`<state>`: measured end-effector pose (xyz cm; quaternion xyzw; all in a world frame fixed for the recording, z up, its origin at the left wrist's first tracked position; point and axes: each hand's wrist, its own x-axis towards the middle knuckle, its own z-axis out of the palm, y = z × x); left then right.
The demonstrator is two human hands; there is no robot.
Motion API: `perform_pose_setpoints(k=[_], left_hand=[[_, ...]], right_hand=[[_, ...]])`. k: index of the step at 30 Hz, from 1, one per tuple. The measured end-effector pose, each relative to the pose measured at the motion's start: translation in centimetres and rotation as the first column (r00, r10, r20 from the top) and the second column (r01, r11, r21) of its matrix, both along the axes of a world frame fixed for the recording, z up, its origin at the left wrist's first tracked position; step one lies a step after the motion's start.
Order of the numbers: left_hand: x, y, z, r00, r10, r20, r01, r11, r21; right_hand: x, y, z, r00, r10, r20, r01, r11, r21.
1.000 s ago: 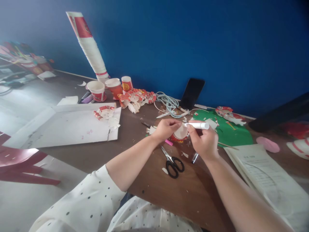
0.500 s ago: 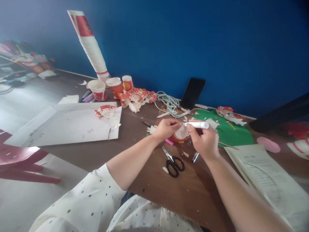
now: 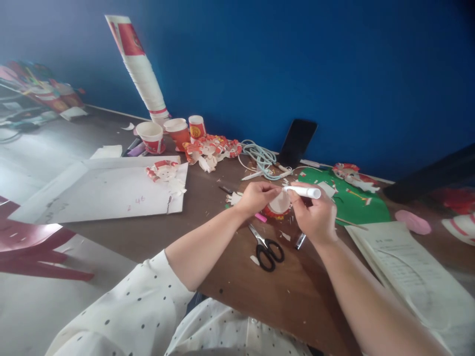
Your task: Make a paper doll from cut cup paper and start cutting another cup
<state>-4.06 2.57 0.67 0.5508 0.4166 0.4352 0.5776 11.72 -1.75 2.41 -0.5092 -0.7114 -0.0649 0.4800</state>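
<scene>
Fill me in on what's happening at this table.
A person's right hand holds a slim white pen-shaped tube, its narrow end against the fingertips of the left hand. Whether those fingers grip anything is hard to tell. Below them on the brown wooden table sits a round, pale piece with a red edge. Black-handled metal scissors lie nearer the person, untouched.

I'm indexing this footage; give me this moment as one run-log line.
right hand: gripping white pen | left hand: pinched beside pen's narrow end, contents unclear | between hands: round white piece | nearer body: black-handled scissors
</scene>
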Motion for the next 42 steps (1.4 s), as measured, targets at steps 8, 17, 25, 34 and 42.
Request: perform_pose_setpoints(k=[8,17,25,34,42], left_hand=[[-0.1,0.0,-0.1,1.0,0.002,0.015,-0.001,1.0,-0.016],[0.0,0.0,-0.1,0.998,0.011,0.07,-0.008,0.999,-0.048],[0.1,0.2,-0.7,0.994,0.011,0.108,-0.005,0.998,-0.06],[0.2,0.3,-1.0,0.992,0.01,0.126,-0.003,0.999,-0.054],[0.2,0.3,-0.8,0.992,0.009,0.129,-0.002,0.999,-0.047]], right_hand=[[-0.2,-0.4,0.1,0.989,-0.017,-0.148,0.004,0.996,-0.093],[-0.1,-0.3,0.2,0.984,-0.048,-0.171,0.039,0.998,-0.053],[0.0,-0.1,-0.2,0.993,-0.043,-0.107,0.037,0.998,-0.059],[0.0,0.0,-0.2,0.994,-0.055,-0.093,0.048,0.996,-0.079],[-0.3,-0.4,0.1,0.984,-0.02,-0.176,0.007,0.997,-0.071]])
